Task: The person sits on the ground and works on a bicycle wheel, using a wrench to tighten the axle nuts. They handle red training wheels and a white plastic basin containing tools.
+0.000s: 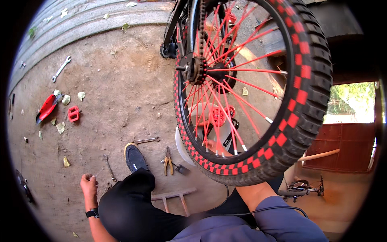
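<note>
A bicycle wheel (298,96) with a black tyre, red checks and red-covered spokes fills the right of the head view. Its hub carries a sprocket and a chain (200,30). Reaching behind the wheel, my right hand (210,145) shows only in part between the spokes, at a pale round container (183,145). Inside that container lie red round parts (219,116) and black pieces. Low on the left, my left hand (89,185) is closed over the ground, fingers pressed together. A faint thin line shows by its fingertips; what it holds is unclear.
A wrench (61,69), a red fender-like piece (47,108) and a red pedal (73,114) lie leftward on the dirt. Near my shoe (137,156) are another wrench (147,140), a smaller wrench (109,167) and pliers (167,161). A bicycle (302,188) stands at right.
</note>
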Tool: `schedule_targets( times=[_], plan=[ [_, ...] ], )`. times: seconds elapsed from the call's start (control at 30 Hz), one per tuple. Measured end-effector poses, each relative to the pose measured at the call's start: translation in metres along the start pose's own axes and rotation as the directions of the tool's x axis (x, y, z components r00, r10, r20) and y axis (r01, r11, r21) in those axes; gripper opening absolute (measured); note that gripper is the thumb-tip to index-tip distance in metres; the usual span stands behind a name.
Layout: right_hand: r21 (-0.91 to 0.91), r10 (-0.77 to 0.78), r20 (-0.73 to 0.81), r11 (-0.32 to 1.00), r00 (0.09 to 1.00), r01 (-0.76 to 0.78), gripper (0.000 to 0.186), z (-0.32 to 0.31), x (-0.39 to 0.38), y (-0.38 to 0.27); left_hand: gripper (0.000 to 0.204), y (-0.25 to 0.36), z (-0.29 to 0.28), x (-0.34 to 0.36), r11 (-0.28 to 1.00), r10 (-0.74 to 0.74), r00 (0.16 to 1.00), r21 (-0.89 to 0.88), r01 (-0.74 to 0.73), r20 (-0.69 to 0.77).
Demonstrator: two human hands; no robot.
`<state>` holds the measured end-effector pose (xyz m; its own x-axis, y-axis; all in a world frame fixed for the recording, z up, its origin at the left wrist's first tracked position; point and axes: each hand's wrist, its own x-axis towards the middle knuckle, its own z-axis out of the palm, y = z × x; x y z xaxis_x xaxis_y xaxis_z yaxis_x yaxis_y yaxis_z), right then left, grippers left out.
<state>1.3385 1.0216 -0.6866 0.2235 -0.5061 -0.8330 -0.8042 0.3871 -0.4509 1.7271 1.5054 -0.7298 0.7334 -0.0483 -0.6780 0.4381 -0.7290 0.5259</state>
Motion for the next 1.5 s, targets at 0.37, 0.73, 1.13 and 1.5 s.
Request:
schedule_targets(
  times=[0.37, 0.73, 1.13, 1.5],
  plan=[
    [0.157, -0.117, 0.037, 0.981, 0.992, 0.110, 0.036, 0.006, 0.043, 0.052, 0.014, 0.166, -0.036, -0.066, 0.957, 0.153, 0.972, -0.272, -0.101, 0.178],
    [-0.423, -0.254, -0.109, 0.887, 0.961, 0.186, 0.032, 0.010, 0.040, 0.062, 0.018, 0.271, -0.060, -0.094, 0.845, 0.432, 0.892, -0.403, -0.351, 0.129],
    [-0.716, -0.391, 0.032, 0.633, 0.920, 0.294, 0.016, 0.024, 0.071, 0.067, 0.031, 0.327, -0.028, -0.095, 0.919, 0.370, 0.915, -0.209, -0.335, 0.162],
    [-0.643, -0.410, 0.030, 0.690, 0.912, 0.332, 0.018, 0.021, 0.081, 0.082, 0.022, 0.342, 0.000, -0.087, 0.893, 0.442, 0.869, -0.199, -0.403, 0.223]
  ],
)
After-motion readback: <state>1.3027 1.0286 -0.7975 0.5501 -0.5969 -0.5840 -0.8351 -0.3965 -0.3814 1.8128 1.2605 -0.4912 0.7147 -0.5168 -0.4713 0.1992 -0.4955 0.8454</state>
